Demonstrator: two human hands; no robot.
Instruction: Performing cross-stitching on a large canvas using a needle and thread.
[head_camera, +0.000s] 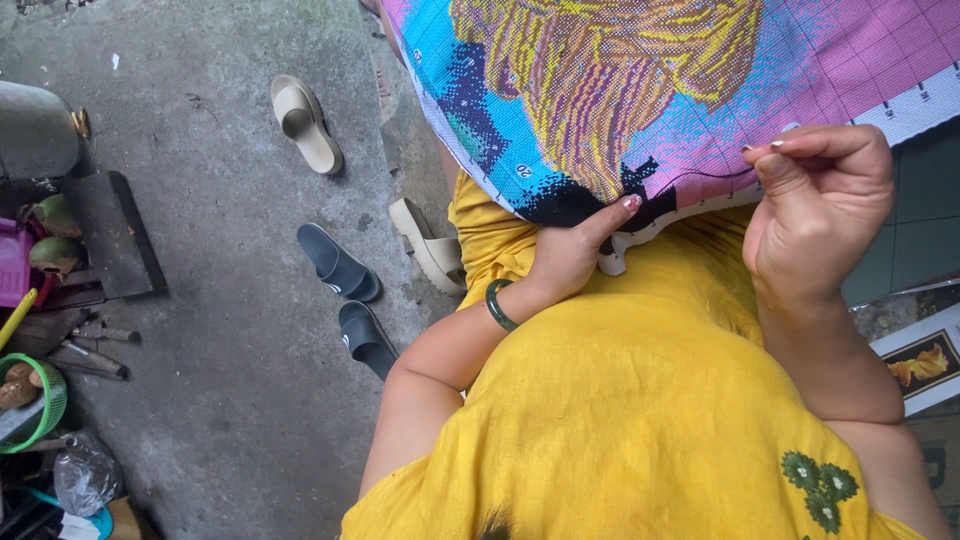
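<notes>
Both hands work at a cross-stitch canvas (640, 90) draped above them. Left hand (570, 255), wrist bent, grips its lower edge from beneath; right hand (815, 215) is raised beside it, fingertips pinched shut on a needle (783, 136).

On the concrete floor (230, 300) at the left, two beige slippers (306, 124) and two dark slippers (338, 263) are scattered — one beige one lies far off. A green basket (40, 405), a pink tub (14, 262) and a dark board (112, 232) are crowded at the left edge.
</notes>
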